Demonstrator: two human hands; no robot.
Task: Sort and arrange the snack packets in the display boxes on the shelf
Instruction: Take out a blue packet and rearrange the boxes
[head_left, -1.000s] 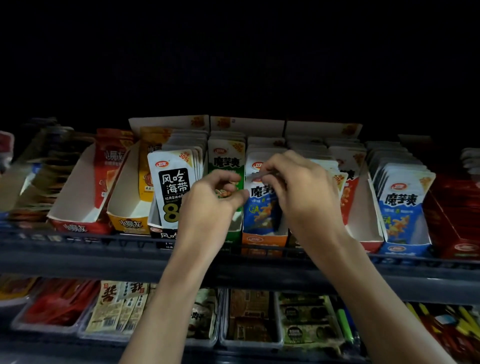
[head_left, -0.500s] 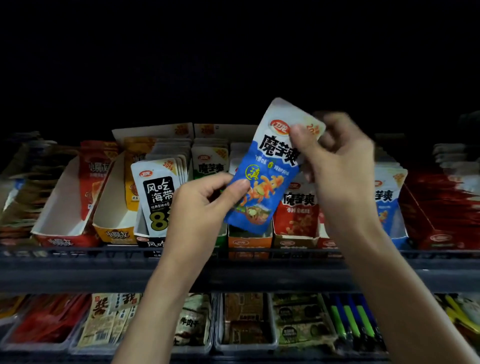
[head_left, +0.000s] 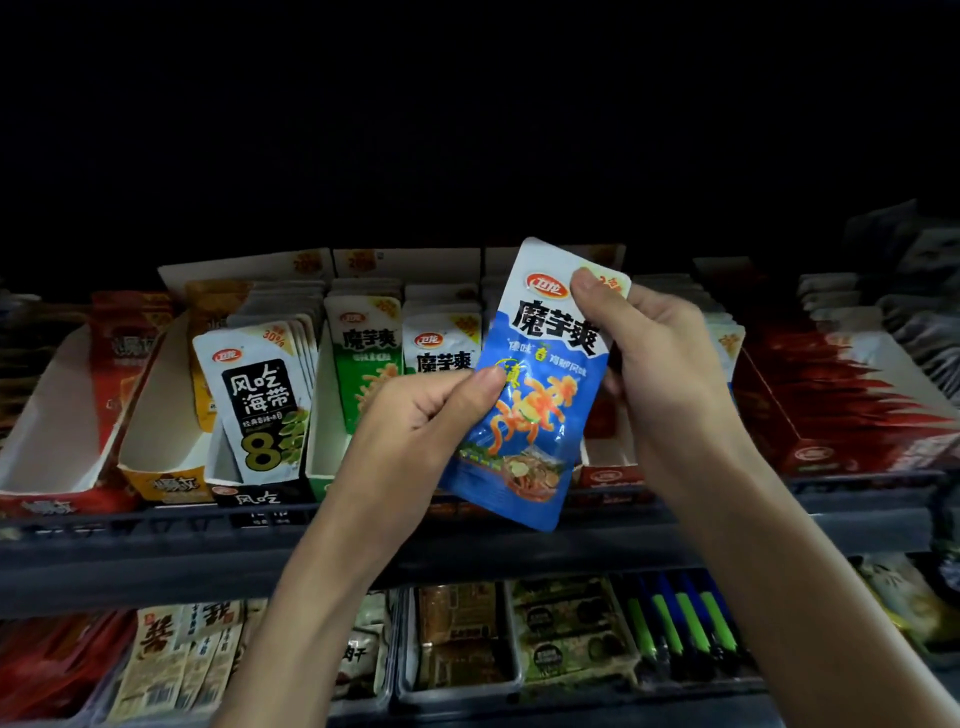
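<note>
Compared with a moment ago, we hold the blue packet (head_left: 535, 384) lower and nearer, tilted, in front of the display boxes (head_left: 156, 415) on the shelf (head_left: 130, 540). Our right hand (head_left: 660, 364) pinches its top corner; our left hand (head_left: 415, 415) pinches its left edge. A green packet (head_left: 366, 358) stands behind.

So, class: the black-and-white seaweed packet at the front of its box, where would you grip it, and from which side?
Pinch the top edge of the seaweed packet, coming from above and in front. It stands nearly upright at the front of its row, its top clear above the black box, while the box walls and the packets behind close off its sides and back.
</note>
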